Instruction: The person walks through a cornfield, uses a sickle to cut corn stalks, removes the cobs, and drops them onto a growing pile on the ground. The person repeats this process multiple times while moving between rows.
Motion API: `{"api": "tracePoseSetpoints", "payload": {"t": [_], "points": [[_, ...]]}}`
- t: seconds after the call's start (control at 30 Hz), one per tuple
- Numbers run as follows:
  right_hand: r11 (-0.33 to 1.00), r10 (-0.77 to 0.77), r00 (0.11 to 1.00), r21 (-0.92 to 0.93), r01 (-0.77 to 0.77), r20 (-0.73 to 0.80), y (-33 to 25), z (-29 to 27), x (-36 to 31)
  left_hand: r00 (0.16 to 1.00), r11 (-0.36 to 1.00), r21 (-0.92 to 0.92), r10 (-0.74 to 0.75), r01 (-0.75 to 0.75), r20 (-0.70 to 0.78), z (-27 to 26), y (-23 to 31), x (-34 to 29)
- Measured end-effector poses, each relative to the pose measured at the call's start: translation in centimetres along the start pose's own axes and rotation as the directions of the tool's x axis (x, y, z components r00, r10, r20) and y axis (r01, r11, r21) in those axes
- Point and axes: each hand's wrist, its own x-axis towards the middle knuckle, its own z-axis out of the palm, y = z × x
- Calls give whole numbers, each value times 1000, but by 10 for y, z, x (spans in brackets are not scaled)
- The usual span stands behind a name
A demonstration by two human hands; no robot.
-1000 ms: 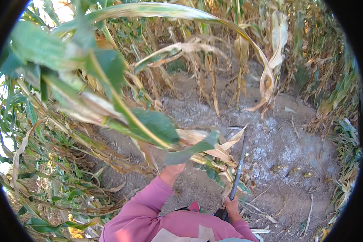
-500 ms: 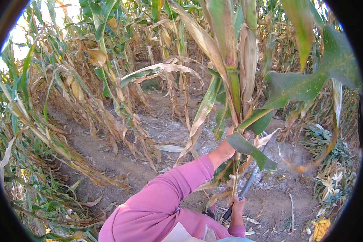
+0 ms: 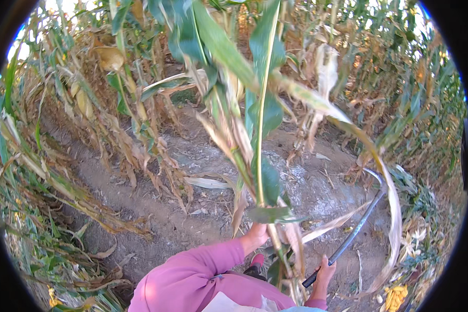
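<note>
My left hand is closed around a tall corn stalk in front of me. Long green and dried leaves hang off it, and its lower part runs down between my arms. Partly hidden by a leaf, the fingers still wrap the stem. In my right hand, low and to the right, is a sickle gripped near its dark handle end. Its shaft slants up and away to a thin curved blade at the far end, apart from the stalk. A yellowed leaf arches over beside the blade.
Standing corn plants line the left and the back. Bare soil with dry leaf scraps lies underfoot. At the right are cut leafy stalks and a small heap of yellow corn cobs. A pink shoe shows below my left arm.
My left hand has pulled the stalk down and leftward, nearer to me. The right hand has swung the sickle out to the right, so its blade now shows clear of the leaves.
</note>
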Motion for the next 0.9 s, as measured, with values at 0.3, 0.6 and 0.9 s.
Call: {"api": "tracePoseSetpoints", "payload": {"t": [0.3,0.6,0.9], "points": [[961,212,898,-248,-120,387,-9,83,37,887,995,-88,-78,42,-454,-147,22,-75],[914,321,746,-398,-83,583,-25,141,69,835,977,-193,-176,86,-521,-160,-32,-25],[911,222,880,-411,-34,420,-95,87,141,759,989,-52,74,-141,-647,-97,-93,200]]}}
